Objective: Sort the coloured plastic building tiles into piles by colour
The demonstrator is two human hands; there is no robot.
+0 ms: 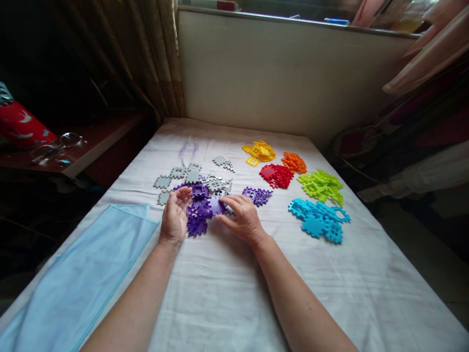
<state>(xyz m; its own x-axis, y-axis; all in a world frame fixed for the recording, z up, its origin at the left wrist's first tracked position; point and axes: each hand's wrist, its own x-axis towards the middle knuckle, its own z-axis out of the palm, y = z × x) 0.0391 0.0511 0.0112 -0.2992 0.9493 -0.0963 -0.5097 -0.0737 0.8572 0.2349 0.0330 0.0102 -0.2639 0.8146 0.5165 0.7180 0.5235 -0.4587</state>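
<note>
Purple interlocking pieces (198,208) lie in a pile between my hands on the white cloth. My left hand (175,215) rests at the pile's left edge, palm turned inward, fingers loosely curled and apart, with nothing in it. Over the pile's right side, my right hand (240,215) has its fingers and thumb at a flat purple piece (217,207). Grey pieces (193,173) lie behind and to the left of the purple ones, partly under them. A smaller purple group (257,196) sits just beyond my right hand.
Yellow (261,151), orange (294,162), red (276,175), green (320,186) and blue pieces (318,220) lie in piles at the right. A light blue cloth (84,274) covers the left side. Glasses (69,140) rest on a side table.
</note>
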